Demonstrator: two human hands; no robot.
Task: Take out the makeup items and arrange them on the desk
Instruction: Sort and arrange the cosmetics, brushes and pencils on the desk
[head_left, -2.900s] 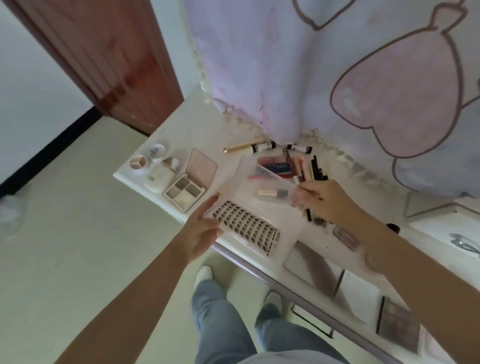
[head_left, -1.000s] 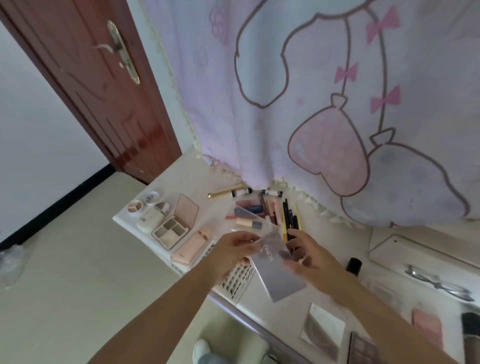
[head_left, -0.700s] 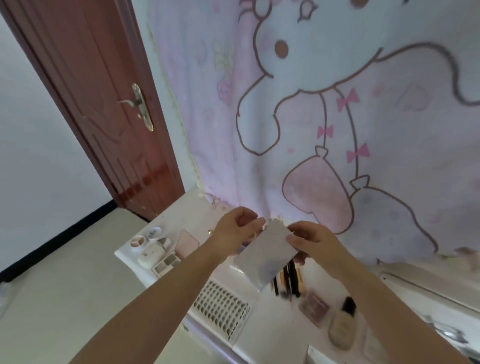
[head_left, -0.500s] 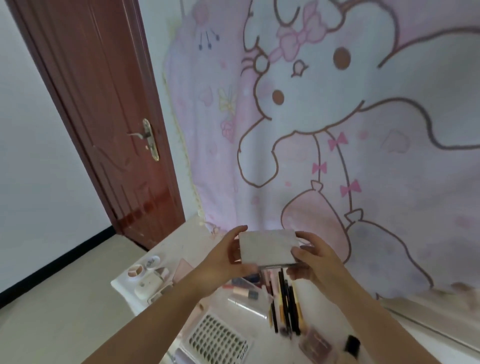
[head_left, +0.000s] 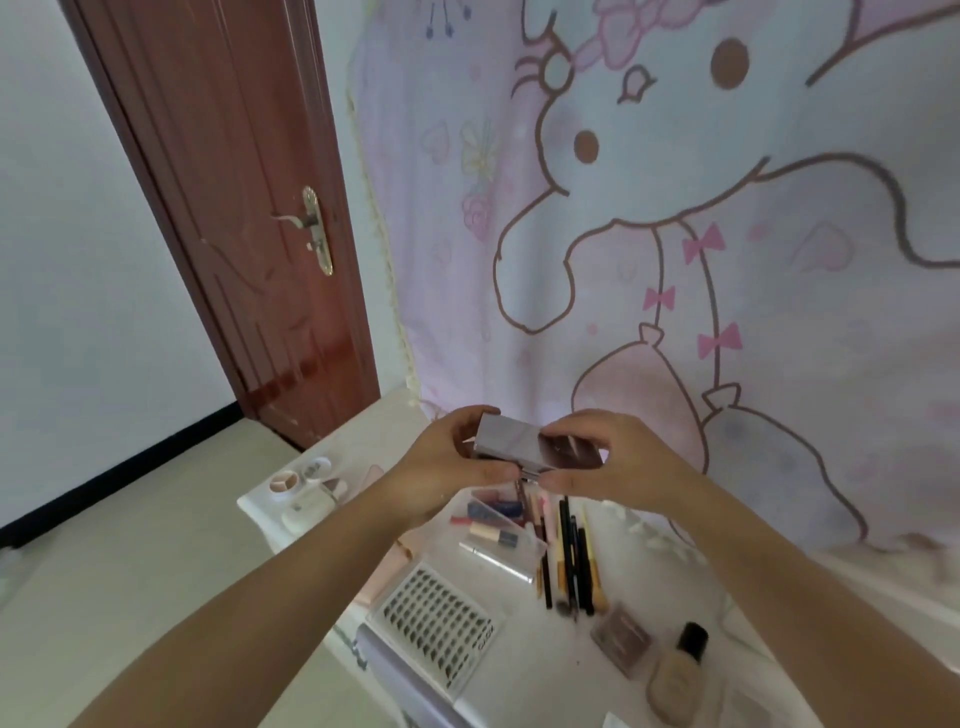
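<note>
Two hands meet at the centre of the frame around a flat silver palette (head_left: 524, 446), held above the desk (head_left: 524, 670): the left hand (head_left: 447, 467) grips its left end with curled fingers and the thumb at the lower edge, and the right hand (head_left: 608, 462) pinches its right end, fingers over the top and thumb underneath. No writing can be read on the palette's shiny face. Below the hands, a clear plastic box (head_left: 506, 540) lies on the desk with small tubes inside, and a row of dark and gold pencils (head_left: 571, 558) lies just to its right. Lower centre sits a tray of false lashes (head_left: 434, 623), with small dark lettering at its right end too blurred to read. At lower right are a brown compact (head_left: 621, 638) and a black-capped foundation bottle (head_left: 675, 680). A round powder pot (head_left: 285, 486) stands at the desk's left end. A red-brown door (head_left: 234, 208) fills the upper left, and a pink cartoon curtain (head_left: 675, 234) hangs behind the desk.
</note>
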